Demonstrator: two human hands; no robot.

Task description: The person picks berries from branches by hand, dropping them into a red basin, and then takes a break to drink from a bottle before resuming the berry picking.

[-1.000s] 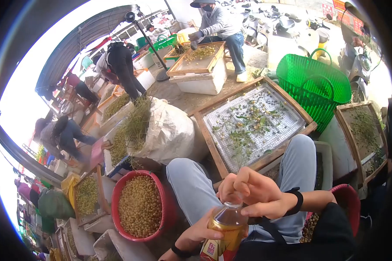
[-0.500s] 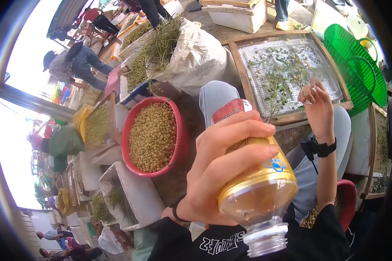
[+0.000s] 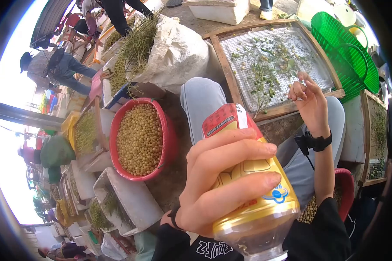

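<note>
My left hand (image 3: 226, 178) is wrapped round a plastic bottle (image 3: 265, 209) with a yellow and red label, its clear neck tilted down toward the bottom edge. Up and to the right, my right hand (image 3: 311, 100) has its fingers curled together around something small and whitish that I cannot make out. A black band circles that wrist. Behind this hand lies a wood-framed mesh screen (image 3: 274, 114) with green sprigs (image 3: 263, 82) and small round fruits on it.
A red basket (image 3: 169, 141) of round yellowish fruits stands at left, below a white sack (image 3: 174, 54) with green stems. A green basket (image 3: 335, 48) is at upper right. White foam boxes (image 3: 137, 200) stand lower left. People (image 3: 65, 65) bend over crates at upper left.
The view has shifted, so the surroundings sit farther left and higher. The bottle looks nearer and its mouth has moved down toward the frame's edge. Both hands keep their holds.
</note>
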